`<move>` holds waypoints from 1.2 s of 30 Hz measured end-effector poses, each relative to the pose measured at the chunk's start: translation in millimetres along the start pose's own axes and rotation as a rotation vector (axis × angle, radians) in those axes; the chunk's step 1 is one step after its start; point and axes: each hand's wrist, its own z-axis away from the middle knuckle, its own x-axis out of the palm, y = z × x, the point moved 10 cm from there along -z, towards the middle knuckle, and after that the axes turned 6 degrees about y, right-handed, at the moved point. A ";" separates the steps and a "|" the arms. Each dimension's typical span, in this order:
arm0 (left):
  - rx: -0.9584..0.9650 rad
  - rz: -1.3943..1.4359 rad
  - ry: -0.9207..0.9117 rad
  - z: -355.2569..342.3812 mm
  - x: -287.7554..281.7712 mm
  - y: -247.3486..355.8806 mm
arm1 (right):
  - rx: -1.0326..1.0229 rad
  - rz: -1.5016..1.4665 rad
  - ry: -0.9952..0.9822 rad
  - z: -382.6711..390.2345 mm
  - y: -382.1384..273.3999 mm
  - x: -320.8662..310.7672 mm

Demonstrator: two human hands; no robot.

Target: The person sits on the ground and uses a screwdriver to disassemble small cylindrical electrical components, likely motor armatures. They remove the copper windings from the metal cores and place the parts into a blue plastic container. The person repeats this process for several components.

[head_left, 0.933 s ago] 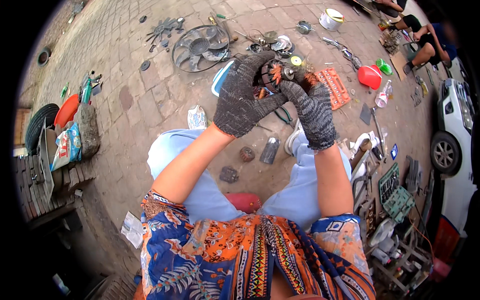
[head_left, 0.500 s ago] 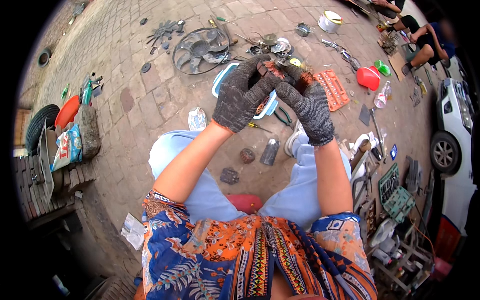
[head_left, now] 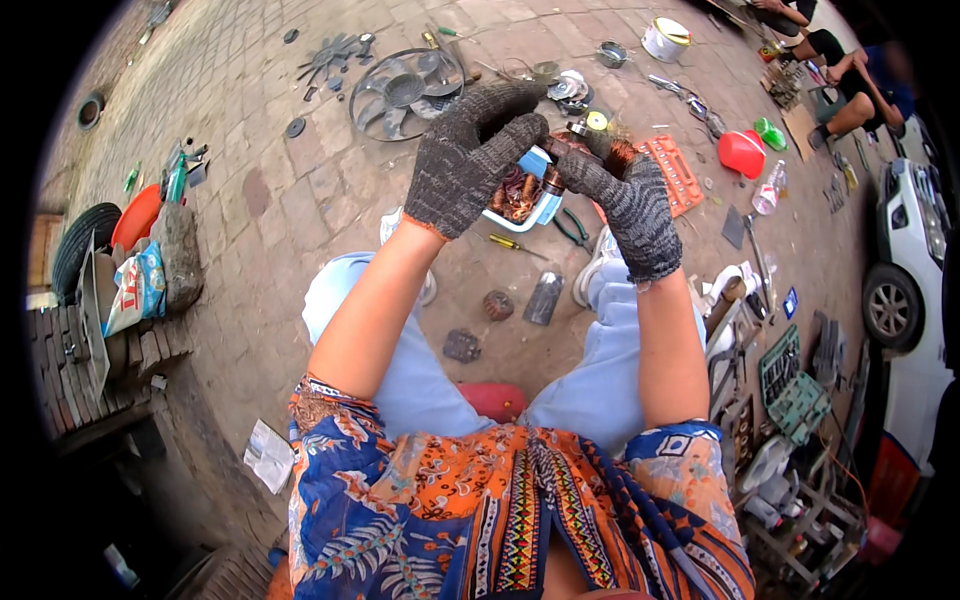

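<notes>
Both my hands wear dark grey knitted gloves. My right hand [head_left: 630, 205] is closed around a motor armature [head_left: 622, 156] with copper windings, its shaft end pointing away; the fingers hide much of it. My left hand [head_left: 465, 165] is just left of the armature, with fingers stretched out and the thumb apart from them; its thumb tip is close to the part, and I cannot tell if they touch. Below the hands a white container with a blue rim [head_left: 546, 212] holds copper wire pieces [head_left: 517, 195]. A yellow-handled screwdriver [head_left: 515, 245] and dark-handled pliers [head_left: 573, 230] lie by it.
A round wound part [head_left: 498, 305] and a dark curved piece [head_left: 543, 298] lie between my feet. Ahead are a fan [head_left: 404, 92], a white bucket [head_left: 666, 40] and an orange socket tray [head_left: 675, 178]. Tools and a green case [head_left: 790, 385] are at right, near a white car [head_left: 905, 260]. Another person [head_left: 860, 90] sits far right.
My left hand has opened and drawn a little left, away from the armature. The right hand has shifted slightly right with the armature, uncovering more of the container.
</notes>
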 end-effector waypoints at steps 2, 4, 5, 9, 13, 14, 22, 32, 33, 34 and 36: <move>-0.066 0.155 -0.003 1.9 3.7 -6.2 | 0.040 0.020 -0.001 -0.2 0.5 1.8; -0.088 0.078 -0.031 2.1 4.4 -3.8 | 0.096 0.073 -0.008 -0.3 8.1 2.0; -0.109 0.076 -0.040 2.8 4.9 -7.7 | 0.124 0.101 -0.011 0.1 12.5 1.7; -0.156 -0.050 -0.060 1.6 3.2 -22.0 | 0.220 0.169 -0.107 1.6 14.8 8.1; -0.169 -0.073 -0.151 0.2 7.0 -22.1 | 0.053 0.338 -0.138 1.4 21.1 7.7; -0.188 -0.072 -0.181 -0.5 8.9 -29.5 | 0.057 0.390 -0.139 1.3 25.7 7.0; -0.156 0.013 -0.201 2.5 12.2 -31.1 | 0.115 0.659 -0.066 -1.7 13.3 3.2; -0.174 0.080 -0.236 2.5 13.4 -26.9 | 0.033 0.543 -0.008 2.8 -6.1 2.5; -0.184 0.060 -0.234 0.9 16.4 -21.7 | 0.021 0.510 0.010 2.9 -7.4 -1.2; -0.174 0.076 -0.205 1.4 16.6 -19.0 | 0.006 0.473 0.030 2.2 -10.3 -2.9; -0.167 0.065 -0.103 3.5 14.8 -24.6 | 0.091 0.588 0.007 -0.1 -8.7 -2.8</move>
